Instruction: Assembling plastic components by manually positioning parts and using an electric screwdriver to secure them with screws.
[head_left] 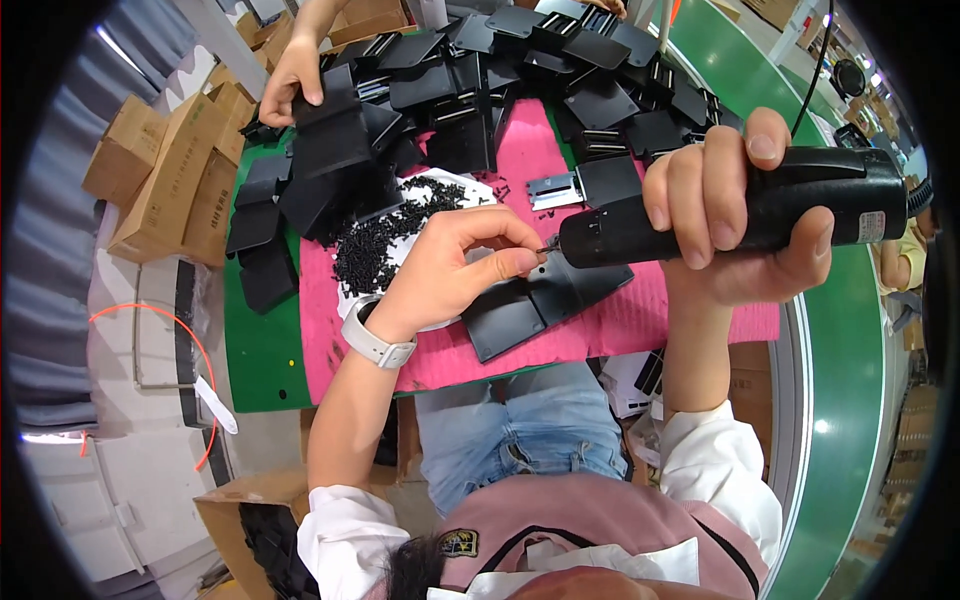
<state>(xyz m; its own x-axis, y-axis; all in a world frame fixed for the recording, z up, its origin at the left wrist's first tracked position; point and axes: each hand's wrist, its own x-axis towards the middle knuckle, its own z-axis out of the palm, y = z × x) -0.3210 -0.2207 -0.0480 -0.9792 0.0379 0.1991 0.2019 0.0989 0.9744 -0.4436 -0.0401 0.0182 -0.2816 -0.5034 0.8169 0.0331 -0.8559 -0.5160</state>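
Note:
My right hand (735, 205) is wrapped round a black electric screwdriver (640, 230), held level with its bit end facing left. Thumb and forefinger of my left hand (465, 260) pinch together right at the bit's tip; whatever sits between them is too small to make out. Just below lies a flat black plate-like part (540, 305), apart from the right hand. A heap of small black screws (385, 240) spreads over a white sheet (345, 300) beside my left wrist. Right of the heap, a black part with a silver metal slide (555, 191) rests on the pink foam mat (420, 365).
Many black parts (590, 50) are piled along the far side of the green table (262, 370). At far left a co-worker's hand (295, 80) touches one black part. Cardboard boxes (180, 160) stand left of the table. A cable (918, 195) runs from the screwdriver's rear.

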